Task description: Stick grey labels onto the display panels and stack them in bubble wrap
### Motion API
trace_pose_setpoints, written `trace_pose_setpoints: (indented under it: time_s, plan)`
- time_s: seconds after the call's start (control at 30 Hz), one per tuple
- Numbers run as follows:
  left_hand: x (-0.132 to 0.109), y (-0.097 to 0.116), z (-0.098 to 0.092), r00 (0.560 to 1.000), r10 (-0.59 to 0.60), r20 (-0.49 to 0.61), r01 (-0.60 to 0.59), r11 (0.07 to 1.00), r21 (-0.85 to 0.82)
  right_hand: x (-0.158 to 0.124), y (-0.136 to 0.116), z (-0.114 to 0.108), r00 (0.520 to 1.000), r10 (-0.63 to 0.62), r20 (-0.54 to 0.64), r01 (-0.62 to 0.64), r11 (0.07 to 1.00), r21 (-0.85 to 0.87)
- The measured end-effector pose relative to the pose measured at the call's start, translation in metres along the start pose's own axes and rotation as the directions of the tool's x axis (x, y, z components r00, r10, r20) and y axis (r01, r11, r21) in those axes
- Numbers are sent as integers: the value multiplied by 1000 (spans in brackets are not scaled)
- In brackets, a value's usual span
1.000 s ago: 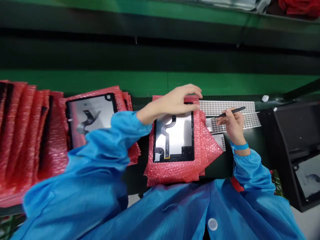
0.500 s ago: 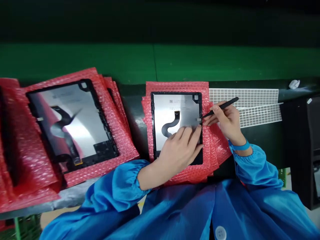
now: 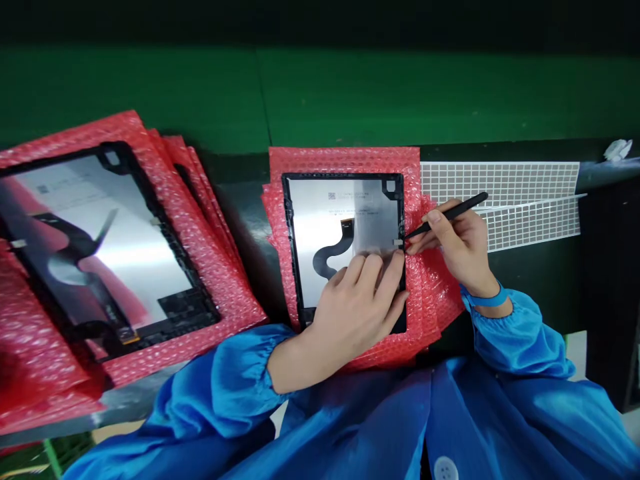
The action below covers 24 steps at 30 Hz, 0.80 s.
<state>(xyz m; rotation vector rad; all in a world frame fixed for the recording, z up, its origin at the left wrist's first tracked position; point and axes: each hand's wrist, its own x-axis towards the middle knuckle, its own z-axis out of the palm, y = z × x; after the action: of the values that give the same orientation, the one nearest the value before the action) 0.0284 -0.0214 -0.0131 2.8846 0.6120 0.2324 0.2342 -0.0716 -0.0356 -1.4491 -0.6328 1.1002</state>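
Note:
A tablet screen panel (image 3: 315, 207) with a silvery back, black frame and curved black flex cable (image 3: 327, 255) lies on red bubble wrap (image 3: 345, 159). My left hand (image 3: 357, 310) rests on its lower right part, fingers stretched out, covering that area. The index fingertip presses by the right frame edge, just below a small pale tab (image 3: 398, 243). My right hand (image 3: 460, 243) is closed round slim black tweezers (image 3: 459, 208), whose pointed tip meets the frame beside this tab. Whether the tip grips anything is too small to tell.
Another screen panel (image 3: 120, 233) lies tilted on stacked red bubble wrap (image 3: 200, 313) at left. White grid sheets (image 3: 530, 183) lie beyond my right hand. A crumpled white scrap (image 3: 618, 150) sits far right, near a dark box-like object (image 3: 610, 267).
The view has shifted a little, so the left stack sits further left and the grid sheets further right. Both hands keep nearly the same place on the panel.

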Motion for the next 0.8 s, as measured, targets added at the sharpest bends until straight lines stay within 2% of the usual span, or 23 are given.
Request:
trace_pose_setpoints:
  time_s: [0.8]
  plan:
    - [4,0,-5,1000,11,17,-11,1000,4,-1,1,2,999,-30,-11,30,999,-11]
